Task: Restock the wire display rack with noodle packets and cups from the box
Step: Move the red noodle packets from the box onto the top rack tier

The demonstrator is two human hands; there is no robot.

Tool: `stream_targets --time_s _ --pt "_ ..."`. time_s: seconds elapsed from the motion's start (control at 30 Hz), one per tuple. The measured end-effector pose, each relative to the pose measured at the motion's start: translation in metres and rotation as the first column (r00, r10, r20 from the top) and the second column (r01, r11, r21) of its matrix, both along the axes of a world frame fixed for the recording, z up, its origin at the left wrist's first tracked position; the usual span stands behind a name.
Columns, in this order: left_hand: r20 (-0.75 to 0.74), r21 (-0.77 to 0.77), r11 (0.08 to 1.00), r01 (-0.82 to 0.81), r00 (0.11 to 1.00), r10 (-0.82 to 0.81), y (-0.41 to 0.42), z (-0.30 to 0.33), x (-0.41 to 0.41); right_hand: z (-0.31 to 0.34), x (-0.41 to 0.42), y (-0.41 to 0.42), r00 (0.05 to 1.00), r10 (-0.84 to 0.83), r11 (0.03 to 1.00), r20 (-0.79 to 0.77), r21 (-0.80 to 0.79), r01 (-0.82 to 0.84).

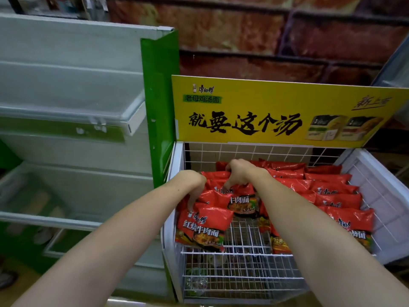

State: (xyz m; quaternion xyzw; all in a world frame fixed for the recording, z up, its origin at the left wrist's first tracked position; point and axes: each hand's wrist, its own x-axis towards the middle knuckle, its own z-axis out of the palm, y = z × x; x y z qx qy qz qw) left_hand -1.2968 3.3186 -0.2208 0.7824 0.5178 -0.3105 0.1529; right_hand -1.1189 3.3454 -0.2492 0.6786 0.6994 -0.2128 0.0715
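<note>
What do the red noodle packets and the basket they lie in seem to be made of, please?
Red noodle packets: likely thin plastic film, glossy; it creases and catches light. Basket: seemingly metal wire with a white coating, a grid of thin straight rods; its side panel looks like smooth white plastic or board, which I cannot tell.

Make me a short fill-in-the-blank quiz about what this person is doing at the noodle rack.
1. The noodle packets under both hands are coloured ____.
2. The sign standing above the wire rack has a ____ background.
3. The left hand and the right hand both reach into the ____ tier of the rack.
4. The shelf unit beside the rack has a ____ side panel.

Missing words: red; yellow; top; green
</note>
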Motion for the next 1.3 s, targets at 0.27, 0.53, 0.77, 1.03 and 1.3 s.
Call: stream_targets --time_s 0.27,0.53,0.77,1.03,1.3 --pt "-0.064 0.065 0.997 0.041 0.997 -0.037 -0.005 -0.002 -0.001 0.011 -0.015 0.0 0.971 -0.025 0.998 -0.237 0.049 0.037" --pt "-0.04 0.228 0.964 0.136 0.991 -0.13 -0.007 -0.002 -0.004 -0.025 -0.049 -0.002 0.972 0.005 0.999 -0.234 0.054 0.008" --pt "0.066 0.262 0.96 0.096 0.991 -0.117 -0.002 -0.008 -0.004 -0.01 -0.009 0.001 0.95 -0.177 0.914 -0.258 0.316 0.256" --pt "0.164 0.296 0.955 -0.008 0.986 -0.043 0.008 -0.014 -0.004 -0.034 0.011 -0.009 0.953 -0.299 0.913 -0.051 0.275 0.301" --pt "0.16 0.255 0.966 -0.04 0.987 -0.002 0.012 -0.017 0.001 -0.03 0.01 -0.005 0.956 -0.274 0.9 -0.105 0.323 0.293"
